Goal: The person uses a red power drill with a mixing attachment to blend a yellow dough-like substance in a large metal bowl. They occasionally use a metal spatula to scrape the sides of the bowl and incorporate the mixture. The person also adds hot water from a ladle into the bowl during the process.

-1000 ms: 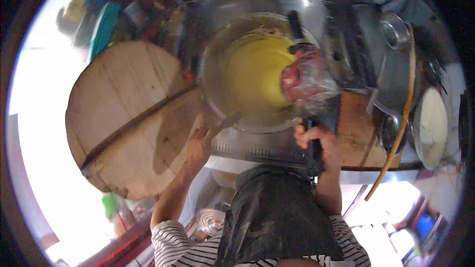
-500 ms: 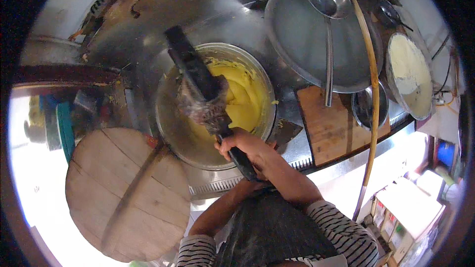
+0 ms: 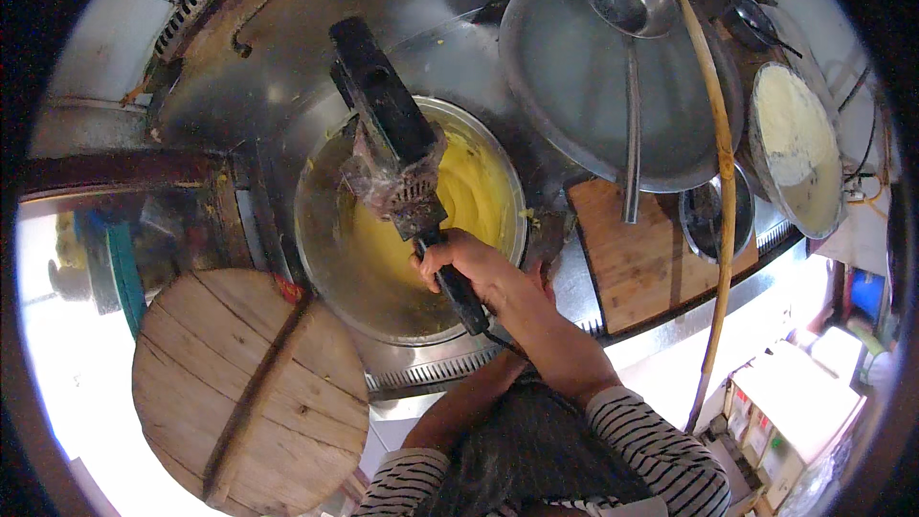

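My right hand (image 3: 463, 266) is wrapped round the rear handle of a black corded electric hand mixer (image 3: 391, 120). Its grimy middle seems covered in clear film. The mixer stands over a wide steel pot (image 3: 321, 299) holding smooth yellow batter (image 3: 476, 187); its working end is hidden beneath the body. My left forearm passes under the right one. Only a bit of my left hand (image 3: 548, 280) shows beyond the right forearm, close to the pot's right rim, its fingers mostly hidden.
Left of the pot lies a round wooden lid (image 3: 316, 378) with a crossbar. A steel ladle (image 3: 632, 115) rests across a large basin (image 3: 536, 101) of cloudy liquid. A wooden board (image 3: 622, 258), dark bowl (image 3: 702, 215), long stick (image 3: 725, 258) and bowl of pale powder (image 3: 793, 129) are on the right.
The mixer head has swung slightly up and right over the pot, and my right hand has shifted a little up and left. More of my left hand shows beside the pot.
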Motion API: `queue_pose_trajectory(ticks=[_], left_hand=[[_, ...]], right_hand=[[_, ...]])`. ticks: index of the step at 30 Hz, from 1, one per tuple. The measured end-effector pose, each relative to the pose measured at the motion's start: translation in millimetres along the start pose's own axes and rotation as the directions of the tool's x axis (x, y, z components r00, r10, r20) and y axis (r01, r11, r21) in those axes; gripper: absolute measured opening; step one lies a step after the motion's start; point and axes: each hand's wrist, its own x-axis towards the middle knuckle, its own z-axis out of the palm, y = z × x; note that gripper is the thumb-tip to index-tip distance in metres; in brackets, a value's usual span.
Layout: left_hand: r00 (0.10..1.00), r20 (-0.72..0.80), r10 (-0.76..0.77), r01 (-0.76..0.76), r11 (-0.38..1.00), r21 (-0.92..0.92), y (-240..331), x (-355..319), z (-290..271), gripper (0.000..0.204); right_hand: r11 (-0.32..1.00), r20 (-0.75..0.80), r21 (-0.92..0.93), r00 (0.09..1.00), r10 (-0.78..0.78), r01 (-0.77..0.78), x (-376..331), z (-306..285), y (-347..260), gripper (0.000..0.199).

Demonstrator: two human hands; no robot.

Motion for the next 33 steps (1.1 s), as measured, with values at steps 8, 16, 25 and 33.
queue_pose_trajectory(ticks=[8,16,25,33], left_hand=[[1.000,-0.011,0.013,-0.013,1.000,-0.004,-53.2,-19.2,-38.9,0.041],[0.972,-0.177,0.155,-0.129,0.980,0.151,-61.6,-36.8,-124.7,0.039],[0.784,-0.621,-0.019,0.042,0.999,0.023,-114.1,-69.5,-222.5,0.046],[1.000,-0.010,0.009,-0.002,0.828,0.561,-133.8,-88.0,-248.8,0.046]], right_hand=[[1.000,-0.039,0.024,0.999,-0.018,0.019,-0.8,0.1,-2.0,0.026],[0.997,-0.043,-0.069,0.999,-0.031,0.028,-15.9,-4.8,-2.4,0.020],[0.996,-0.114,0.059,0.991,-0.064,0.071,-55.5,-18.2,-10.7,0.031],[0.999,-0.114,0.006,0.992,-0.053,0.054,-89.5,-10.1,-10.9,0.043]])
